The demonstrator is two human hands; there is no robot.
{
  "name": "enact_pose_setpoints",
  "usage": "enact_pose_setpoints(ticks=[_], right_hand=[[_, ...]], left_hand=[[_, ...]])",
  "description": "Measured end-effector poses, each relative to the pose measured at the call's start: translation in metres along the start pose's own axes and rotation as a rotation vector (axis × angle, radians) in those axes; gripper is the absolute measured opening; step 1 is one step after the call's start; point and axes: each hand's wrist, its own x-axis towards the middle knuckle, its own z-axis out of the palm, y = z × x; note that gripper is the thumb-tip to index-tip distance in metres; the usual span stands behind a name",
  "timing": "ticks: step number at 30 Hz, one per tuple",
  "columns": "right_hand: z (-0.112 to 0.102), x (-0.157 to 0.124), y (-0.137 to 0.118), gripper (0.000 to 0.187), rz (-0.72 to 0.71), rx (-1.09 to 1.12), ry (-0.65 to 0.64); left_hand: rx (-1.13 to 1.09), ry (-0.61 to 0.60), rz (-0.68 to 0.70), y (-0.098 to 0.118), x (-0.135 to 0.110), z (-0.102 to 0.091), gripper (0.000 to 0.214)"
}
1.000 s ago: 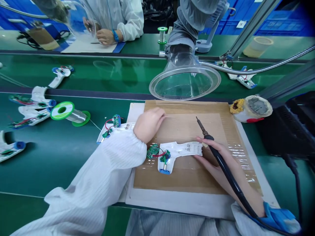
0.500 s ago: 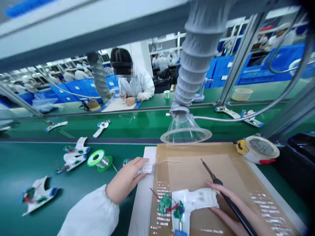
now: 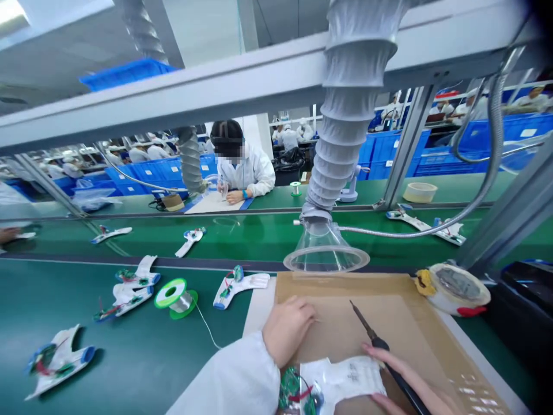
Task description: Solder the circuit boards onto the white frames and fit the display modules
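Observation:
My left hand (image 3: 286, 333) rests on the brown cardboard mat (image 3: 401, 323) with its fingers curled, pinching a thin solder wire that runs back to the green spool (image 3: 176, 297). My right hand (image 3: 404, 380) at the bottom edge grips a black soldering iron (image 3: 372, 335) whose tip points up and left. Between the hands lies a white plastic part (image 3: 345, 377) with green circuit boards (image 3: 291, 385) and red wire at its left end.
A clear fume funnel (image 3: 325, 251) on a grey hose hangs just beyond the mat. A sponge-filled tip-cleaner dish (image 3: 453, 287) sits at the right. Several white parts (image 3: 133, 285) lie on the green conveyor at left. A co-worker (image 3: 242, 167) in white sits across the belt.
The camera has tilted up, so the far side of the line shows. My left hand left the white part beside the mat and came back onto the cardboard. The iron stayed in my right hand.

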Motion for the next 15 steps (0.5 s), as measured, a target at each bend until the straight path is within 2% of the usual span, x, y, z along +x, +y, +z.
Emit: enact_pose_setpoints(ticks=[2,5,6,9,11,13,15], right_hand=[[-0.011,0.005,-0.028,0.044,0.061,-0.008,0.056],[-0.028,0.013,-0.063,0.031,0.267,0.014,0.099],[-0.034,0.015,-0.069,0.026,0.313,0.033,0.168],[-0.045,0.018,-0.077,0.021,0.381,0.12,0.442],[-0.048,0.019,-0.077,0.024,0.399,0.207,0.629],[-0.047,0.02,-0.077,0.028,0.412,0.287,0.714],[-0.043,0.02,-0.079,0.024,0.416,0.316,0.72]], left_hand=[[-0.117,0.036,-0.005,0.003,-0.006,-0.001,0.021],[-0.325,0.083,-0.029,0.004,-0.015,-0.002,0.021],[-0.392,0.105,-0.023,0.006,-0.018,-0.001,0.02],[-0.551,0.14,0.063,0.015,-0.024,0.001,0.018],[-0.592,0.124,0.124,0.023,-0.026,0.002,0.017],[-0.603,0.086,0.145,0.028,-0.027,0.003,0.016],[-0.62,0.058,0.146,0.03,-0.027,0.003,0.012]])
